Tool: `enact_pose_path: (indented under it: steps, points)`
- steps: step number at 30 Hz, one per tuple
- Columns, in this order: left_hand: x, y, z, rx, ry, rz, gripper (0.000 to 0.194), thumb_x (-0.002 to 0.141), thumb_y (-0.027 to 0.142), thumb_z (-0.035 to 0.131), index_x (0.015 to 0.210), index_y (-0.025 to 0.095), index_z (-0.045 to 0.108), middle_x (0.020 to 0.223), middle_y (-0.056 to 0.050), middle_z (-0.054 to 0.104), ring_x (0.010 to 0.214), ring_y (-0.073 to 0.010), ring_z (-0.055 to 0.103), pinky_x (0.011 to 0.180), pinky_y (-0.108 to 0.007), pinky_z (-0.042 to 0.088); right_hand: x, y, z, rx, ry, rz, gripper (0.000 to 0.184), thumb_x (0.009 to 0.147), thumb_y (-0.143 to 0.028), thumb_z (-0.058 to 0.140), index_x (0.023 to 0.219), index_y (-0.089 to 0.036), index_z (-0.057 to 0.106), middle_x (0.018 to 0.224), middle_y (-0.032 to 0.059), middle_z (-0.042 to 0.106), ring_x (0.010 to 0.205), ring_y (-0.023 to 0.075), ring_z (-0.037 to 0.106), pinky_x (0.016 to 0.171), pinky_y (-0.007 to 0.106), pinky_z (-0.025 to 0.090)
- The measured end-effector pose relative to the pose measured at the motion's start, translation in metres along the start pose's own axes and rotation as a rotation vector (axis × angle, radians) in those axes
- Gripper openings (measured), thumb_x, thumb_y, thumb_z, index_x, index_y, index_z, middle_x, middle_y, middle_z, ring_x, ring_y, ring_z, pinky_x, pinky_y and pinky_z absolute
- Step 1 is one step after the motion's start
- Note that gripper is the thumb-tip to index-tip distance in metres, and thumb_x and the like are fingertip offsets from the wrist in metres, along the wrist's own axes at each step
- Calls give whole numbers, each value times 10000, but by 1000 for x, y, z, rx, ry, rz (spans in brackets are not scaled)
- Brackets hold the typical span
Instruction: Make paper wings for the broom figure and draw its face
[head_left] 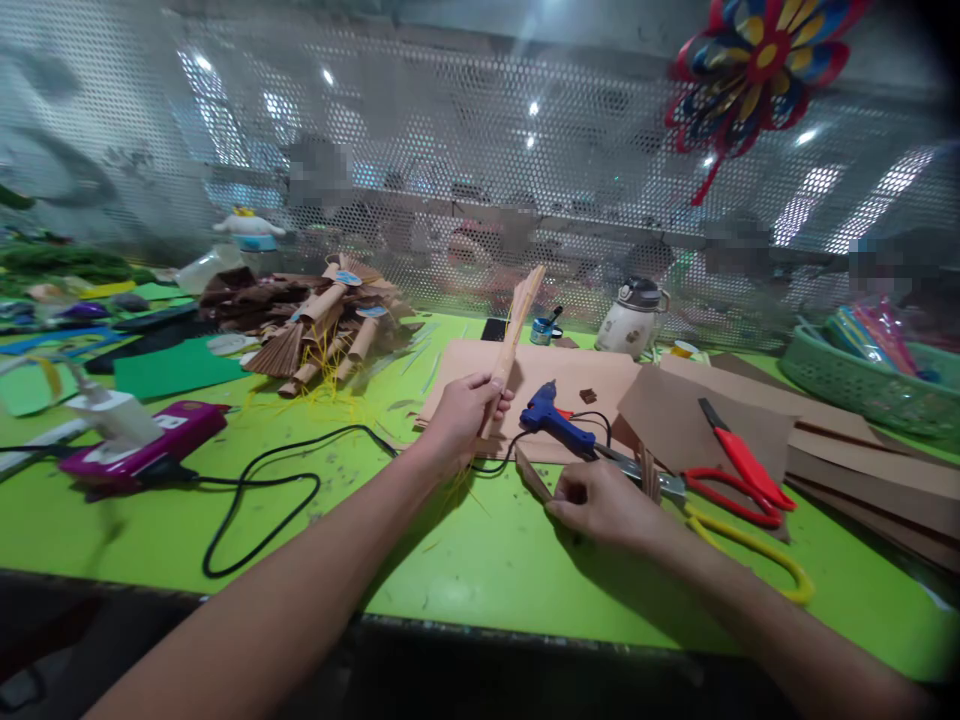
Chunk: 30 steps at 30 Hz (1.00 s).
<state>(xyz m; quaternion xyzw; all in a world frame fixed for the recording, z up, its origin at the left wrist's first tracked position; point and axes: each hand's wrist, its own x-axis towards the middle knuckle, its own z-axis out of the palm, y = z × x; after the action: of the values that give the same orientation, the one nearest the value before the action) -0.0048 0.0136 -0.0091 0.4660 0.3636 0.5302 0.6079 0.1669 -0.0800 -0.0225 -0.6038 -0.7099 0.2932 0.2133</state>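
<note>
My left hand [466, 412] is closed around a pleated roll of brown paper [519, 325], which stands up at a tilt with thin yellow strands hanging below it. Lower and to the right, my right hand [604, 500] pinches a small brown paper piece [532, 475] just over the green table [480, 570]. Between the hands, a blue glue gun [559, 425] lies on a stack of light brown paper [461, 365]. Beside my right hand are scissors [739, 500] with red and yellow handles, partly covered, and a red-handled cutting tool [750, 465].
Finished-looking paper rolls [330, 320] with yellow strands are heaped at the back left. A purple power strip [161, 445] and black cord [259, 465] lie on the left. A white jar [630, 320], green basket [862, 380] and brown sheets [877, 480] stand right.
</note>
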Motion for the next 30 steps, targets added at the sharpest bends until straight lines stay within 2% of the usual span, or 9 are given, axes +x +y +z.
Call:
enact_pose_path:
  steps: [4,8,11,14,17,21,30]
  points:
    - [-1,1,0,-14,-12,17,68,771,161,622,755,97,635,710,-67,622,583,-100,548,537,-188,426,3,1,-10,297,-17,39,193,771,-335,594,663,-176,577,555,22,605,482,125,515,453,243,334]
    - [-3,-1,1,-8,-5,39,65,784,160,598,770,102,625,718,-61,622,597,-98,553,543,-182,424,2,-5,-23,497,47,11,238,765,-386,627,699,-163,581,581,35,635,435,92,468,418,224,324]
    - [-4,-5,4,-5,-39,10,74,768,173,620,759,100,616,704,-69,625,582,-103,560,536,-191,429,6,-15,-35,587,147,-60,249,740,-393,659,694,-155,599,602,36,638,433,83,452,416,227,346]
    - [-7,-7,7,-16,-106,-17,113,754,206,649,771,100,614,723,-80,635,577,-104,568,540,-194,437,19,-26,-45,632,301,-157,214,707,-356,701,745,-154,643,598,7,610,477,89,477,458,232,386]
    - [-10,-9,10,-39,-179,-32,155,748,229,660,829,103,618,755,-79,643,583,-94,561,542,-182,432,37,-30,-46,661,422,-230,204,695,-333,713,783,-153,676,649,10,625,563,108,525,528,239,431]
    - [-14,-9,12,-73,-249,-64,217,729,251,681,876,99,631,759,-67,633,587,-91,553,528,-173,418,55,-25,-38,678,465,-271,214,684,-324,715,779,-134,698,700,41,670,599,131,572,577,269,473]
    - [-20,-6,16,-102,-307,-138,179,710,235,682,818,102,630,709,-60,620,594,-99,558,541,-174,411,61,-15,-34,622,552,-370,175,687,-288,718,801,-156,699,732,45,716,640,165,650,612,290,532]
